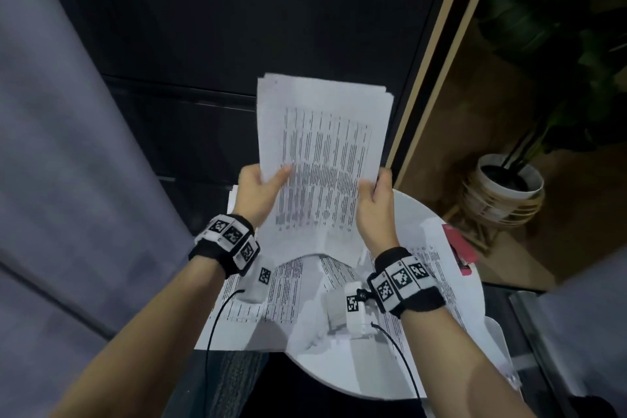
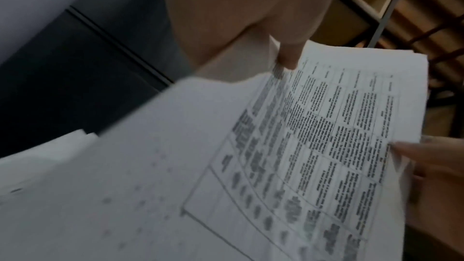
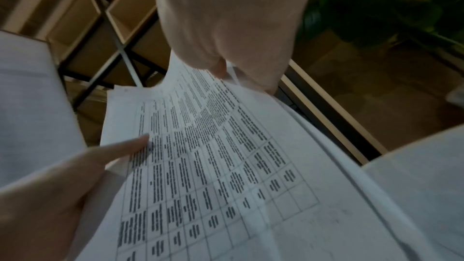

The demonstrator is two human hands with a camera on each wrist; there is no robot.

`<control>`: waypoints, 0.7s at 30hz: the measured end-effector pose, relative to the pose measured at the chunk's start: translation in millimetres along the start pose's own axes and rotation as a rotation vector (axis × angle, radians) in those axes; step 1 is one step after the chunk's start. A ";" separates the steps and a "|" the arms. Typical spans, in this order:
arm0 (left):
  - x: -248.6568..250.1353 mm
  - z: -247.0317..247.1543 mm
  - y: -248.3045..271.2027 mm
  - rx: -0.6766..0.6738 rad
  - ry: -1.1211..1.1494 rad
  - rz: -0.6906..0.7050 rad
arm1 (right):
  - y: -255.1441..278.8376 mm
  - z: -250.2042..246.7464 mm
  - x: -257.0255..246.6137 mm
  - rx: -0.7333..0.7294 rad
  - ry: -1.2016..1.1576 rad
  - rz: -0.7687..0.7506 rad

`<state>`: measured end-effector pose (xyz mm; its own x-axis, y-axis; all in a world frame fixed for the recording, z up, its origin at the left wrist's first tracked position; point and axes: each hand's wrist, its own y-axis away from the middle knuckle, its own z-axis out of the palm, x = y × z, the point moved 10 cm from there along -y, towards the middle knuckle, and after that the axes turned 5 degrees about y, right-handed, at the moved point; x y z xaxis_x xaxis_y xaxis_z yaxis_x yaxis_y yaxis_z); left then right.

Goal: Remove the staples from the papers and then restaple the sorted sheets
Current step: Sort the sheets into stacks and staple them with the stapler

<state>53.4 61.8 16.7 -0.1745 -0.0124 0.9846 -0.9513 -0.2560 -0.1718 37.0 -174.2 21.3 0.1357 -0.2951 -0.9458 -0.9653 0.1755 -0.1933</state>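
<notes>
Both hands are up off the surface [image 1: 417, 214], and the stack of papers [image 1: 322, 146] sits between them. The left hand [image 1: 259, 193] pinches its left edge, thumb [image 2: 288, 55] on the printed top sheet. The right hand [image 1: 376, 203] clamps the right edge, thumb [image 3: 218, 66] on top. More sheets [image 1: 281, 285] lie below the wrists.
</notes>
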 end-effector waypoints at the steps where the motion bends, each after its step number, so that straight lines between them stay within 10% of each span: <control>1: 10.0 -0.5 -1.7 0.019 0.085 0.037 | -0.4 -1.4 -9.9 0.003 -0.027 -0.028; 10: -20.4 21.9 9.6 -0.083 0.158 -0.205 | 9.3 10.1 23.5 -0.080 -0.029 0.096; 21: -11.2 6.8 -8.7 0.046 0.196 -0.112 | -2.6 -2.9 27.1 0.009 -0.045 0.057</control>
<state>65.4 57.5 7.4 -0.1190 0.2052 0.9715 -0.9557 -0.2889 -0.0560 42.5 -185.4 -3.1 0.0902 -0.2422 -0.9660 -0.9698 0.1992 -0.1405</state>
